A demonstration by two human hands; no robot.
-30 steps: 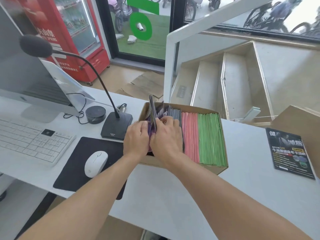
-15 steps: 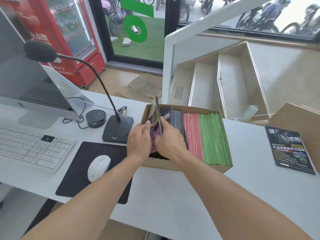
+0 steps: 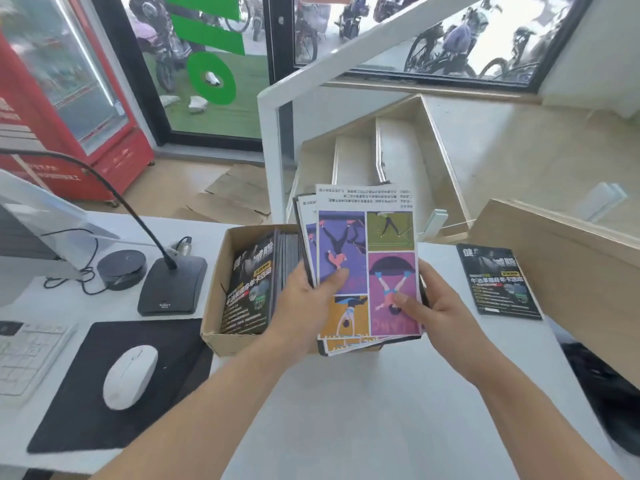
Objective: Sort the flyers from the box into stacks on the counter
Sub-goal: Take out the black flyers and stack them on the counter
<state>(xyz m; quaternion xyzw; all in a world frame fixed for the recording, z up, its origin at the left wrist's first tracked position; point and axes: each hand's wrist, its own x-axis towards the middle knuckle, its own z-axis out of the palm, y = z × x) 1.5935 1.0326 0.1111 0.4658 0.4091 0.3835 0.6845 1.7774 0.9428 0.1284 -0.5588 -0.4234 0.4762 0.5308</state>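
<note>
Both hands hold up a bundle of colourful flyers (image 3: 367,268) with purple, green, pink and orange panels, lifted above the cardboard box (image 3: 218,299). My left hand (image 3: 304,299) grips the bundle's left edge, thumb on the purple panel. My right hand (image 3: 436,306) grips its right edge, thumb on the pink panel. Inside the box, black flyers (image 3: 249,289) lean at the left. The bundle hides the rest of the box. One black flyer (image 3: 497,282) lies flat on the white counter (image 3: 346,403) to the right.
Left of the box stand a desk microphone base (image 3: 173,289), a round black puck (image 3: 121,268), a black mouse pad (image 3: 86,393) with a white mouse (image 3: 130,375), and a keyboard (image 3: 24,355). A wooden panel (image 3: 568,271) rises at the right.
The hands have pulled the colourful flyer bundle up out of the box and turned it face-up towards me. The view has shifted closer and to the right.
</note>
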